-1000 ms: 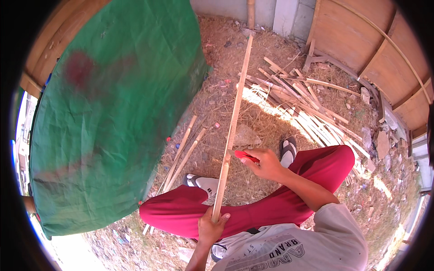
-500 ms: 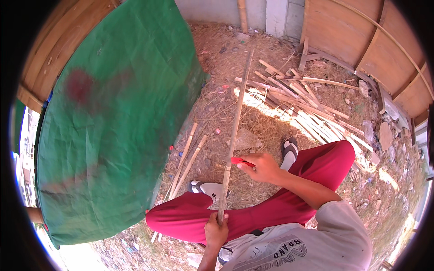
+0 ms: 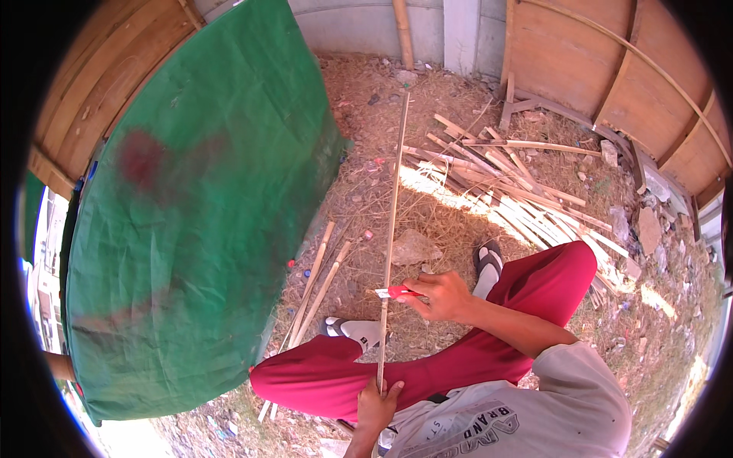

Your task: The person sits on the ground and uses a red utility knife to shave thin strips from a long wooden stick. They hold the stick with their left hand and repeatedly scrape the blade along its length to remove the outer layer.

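My left hand [image 3: 376, 406] is closed round the near end of a long, thin bamboo strip [image 3: 394, 206], low by my lap. From there the strip runs away from me over the ground, its narrow side showing. In my closed right hand [image 3: 441, 296] is a red utility knife [image 3: 400, 291]. Its short blade lies across the strip, about a third of the way up from my left hand. Whether the blade bites into the bamboo, I cannot tell.
A heap of split bamboo strips [image 3: 527, 191] lies at the far right, with a few more pieces [image 3: 324, 282] left of my feet. A stone [image 3: 414, 248] sits just beyond. The green sheet [image 3: 191, 229] hangs at left; wooden panels [image 3: 573, 69] stand at back right.
The bamboo strip has been turned and shows a narrower side. My right hand has come slightly nearer with the knife, whose blade now shows across the strip. My left hand shifted a little right.
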Demonstrator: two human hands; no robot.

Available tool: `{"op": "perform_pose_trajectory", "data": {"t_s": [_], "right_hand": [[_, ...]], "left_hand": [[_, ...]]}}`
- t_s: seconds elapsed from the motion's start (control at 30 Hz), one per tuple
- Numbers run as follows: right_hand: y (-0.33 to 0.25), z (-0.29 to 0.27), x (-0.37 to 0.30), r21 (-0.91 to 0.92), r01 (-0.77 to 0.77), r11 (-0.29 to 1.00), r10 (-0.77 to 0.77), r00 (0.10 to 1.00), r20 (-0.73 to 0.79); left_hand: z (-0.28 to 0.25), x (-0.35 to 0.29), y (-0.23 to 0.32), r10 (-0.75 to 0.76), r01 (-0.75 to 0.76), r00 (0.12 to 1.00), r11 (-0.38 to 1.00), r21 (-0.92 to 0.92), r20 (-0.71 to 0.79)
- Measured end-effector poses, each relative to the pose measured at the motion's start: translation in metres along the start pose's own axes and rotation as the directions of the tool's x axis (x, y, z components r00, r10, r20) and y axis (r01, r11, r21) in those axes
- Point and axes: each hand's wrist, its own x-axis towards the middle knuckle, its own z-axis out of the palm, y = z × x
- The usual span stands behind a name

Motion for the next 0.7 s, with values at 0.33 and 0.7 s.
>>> {"op": "perform_pose_trajectory", "data": {"t_s": [0.33, 0.7], "right_hand": [[-0.001, -0.007, 0.018, -0.125, -0.089, 0.988, 0.093, 0.995, 0.027], [0.081, -0.037, 0.048, -0.260, -0.455, 0.852, 0.465, 0.885, -0.026]], "left_hand": [[-0.018, -0.012, 0.001, -0.034, 0.049, 0.991, 0.993, -0.112, 0.127], [-0.003, -0.063, -0.071, 0.067, -0.056, 0.947, 0.997, -0.046, 0.315]]}}
